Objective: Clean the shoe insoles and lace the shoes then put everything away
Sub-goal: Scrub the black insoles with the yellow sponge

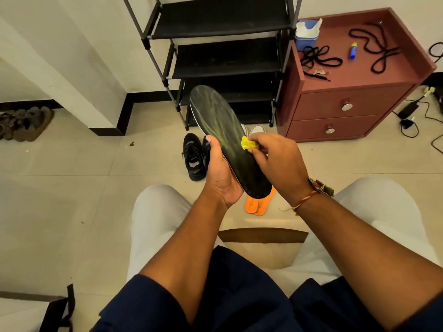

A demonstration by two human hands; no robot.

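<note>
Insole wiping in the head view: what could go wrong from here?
1. The left hand grips only the heel half of the insole; the long free toe end may flex or slip under the wiping pressure.
2. The yellow cloth, pinched small in the right hand, could drop onto the floor.
3. The orange insoles lie below, between the knees, and might be stepped on.

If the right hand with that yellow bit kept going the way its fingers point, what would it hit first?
The right hand points left, pinching the yellow cloth against the insole. So it meets the insole at once; beyond that, probably the left hand's thumb, though depth is unclear.
</note>
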